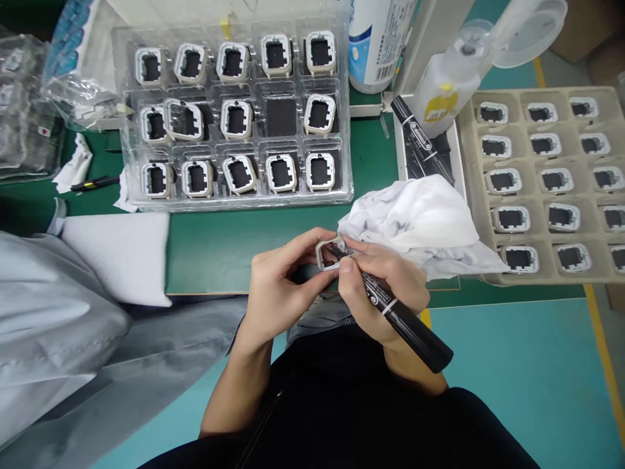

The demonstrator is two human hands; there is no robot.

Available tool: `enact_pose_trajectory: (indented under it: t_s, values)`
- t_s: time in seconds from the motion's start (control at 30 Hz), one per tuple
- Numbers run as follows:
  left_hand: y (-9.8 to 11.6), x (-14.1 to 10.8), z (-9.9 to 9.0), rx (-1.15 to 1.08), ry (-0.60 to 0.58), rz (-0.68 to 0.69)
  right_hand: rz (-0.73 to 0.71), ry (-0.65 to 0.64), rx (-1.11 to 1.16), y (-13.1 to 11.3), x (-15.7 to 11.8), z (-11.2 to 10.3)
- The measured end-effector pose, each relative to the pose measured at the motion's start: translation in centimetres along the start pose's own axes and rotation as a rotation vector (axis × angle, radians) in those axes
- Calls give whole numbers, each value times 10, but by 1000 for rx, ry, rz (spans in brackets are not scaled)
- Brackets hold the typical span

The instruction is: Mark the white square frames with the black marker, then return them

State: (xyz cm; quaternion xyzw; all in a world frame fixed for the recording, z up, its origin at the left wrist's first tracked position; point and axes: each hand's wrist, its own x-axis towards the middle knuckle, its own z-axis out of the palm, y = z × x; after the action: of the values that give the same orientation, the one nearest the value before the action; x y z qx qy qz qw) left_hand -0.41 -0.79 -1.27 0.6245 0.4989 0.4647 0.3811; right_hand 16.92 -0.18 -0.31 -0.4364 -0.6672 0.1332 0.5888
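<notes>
The left hand (273, 286) pinches a small white frame (330, 254) above the worktop (219, 247) edge; the right hand (381, 286) grips a black marker (405, 322), tip inside it. Clear tray (234, 111) behind holds fourteen frames; cardboard tray (547, 182) at right holds more

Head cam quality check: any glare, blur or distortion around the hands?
Head view: even overhead light, soft shadows; glare streaks on the clear plastic blister tray; edges bow from the wide lens. Left hand holding the small white square frame and right hand with the black marker pen are sharp.
</notes>
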Motion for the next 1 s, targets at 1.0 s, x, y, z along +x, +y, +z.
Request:
enact_pose_trajectory:
  t_s: [1.0]
  values:
    - [2, 3, -2, 11, -29, 14, -25, 41, 78, 0, -2, 1]
